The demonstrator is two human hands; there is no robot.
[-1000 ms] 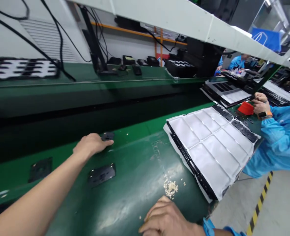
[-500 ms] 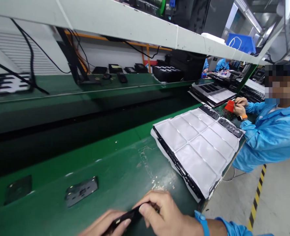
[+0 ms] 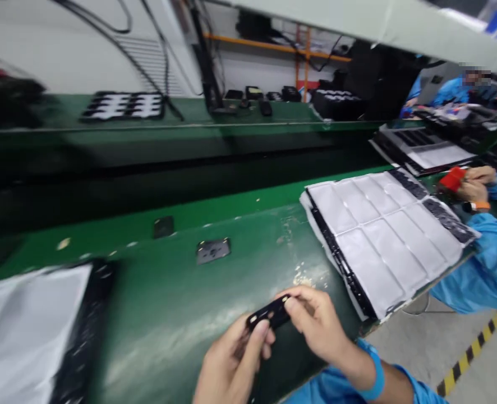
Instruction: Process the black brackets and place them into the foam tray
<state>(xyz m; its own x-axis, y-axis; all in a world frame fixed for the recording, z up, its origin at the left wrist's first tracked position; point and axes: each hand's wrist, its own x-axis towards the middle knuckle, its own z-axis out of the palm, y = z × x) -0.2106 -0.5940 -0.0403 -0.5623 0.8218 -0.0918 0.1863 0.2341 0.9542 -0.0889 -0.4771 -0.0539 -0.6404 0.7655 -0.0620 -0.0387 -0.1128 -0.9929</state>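
Observation:
Between my two hands is a small black flat part [image 3: 276, 314] with a few light, gold-coloured spots; its exact kind I cannot make out. My left hand [image 3: 235, 356] grips its left end, thumb on top. My right hand [image 3: 311, 317] pinches the other end between thumb and fingers. The part is held above the green bench [image 3: 164, 314], near its front edge. Beyond my hands a similar dark plate [image 3: 213, 251] lies flat on the bench, and a smaller dark square piece [image 3: 163, 226] lies to its left.
A black tray lined with white sheet [image 3: 383, 224] lies to the right, another white-covered tray [image 3: 25, 336] at the left. A co-worker's hands [image 3: 478, 185] hold a red object [image 3: 452, 178] at far right. Dark trays [image 3: 122, 105] stand on the back ledge below an overhead shelf.
My view has swung left, bringing the left tray into sight. My hands have come further into view with the black part still held, its top face now showing more.

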